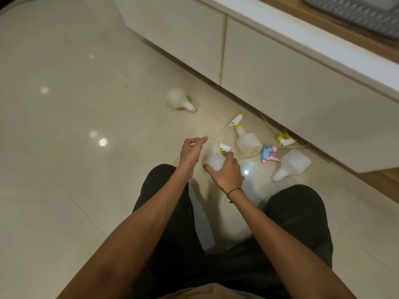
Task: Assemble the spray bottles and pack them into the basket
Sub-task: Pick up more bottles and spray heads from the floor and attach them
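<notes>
The right hand (226, 172) curls its fingers round a white spray bottle (214, 159) (yellow-and-blue trigger head fitted) on the floor (75, 126). Just left of that bottle, the left hand (191, 153) hovers, fingers loosely curled, holding nothing.

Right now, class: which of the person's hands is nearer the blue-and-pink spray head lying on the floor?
Right. The right hand, gripping a bottle, lies just left of the spray head; the left hand hangs farther left, beyond that bottle.

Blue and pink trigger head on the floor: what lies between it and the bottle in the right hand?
In the head view, only bare glossy tile separates the blue and pink trigger head from the bottle gripped by the right hand.
</notes>
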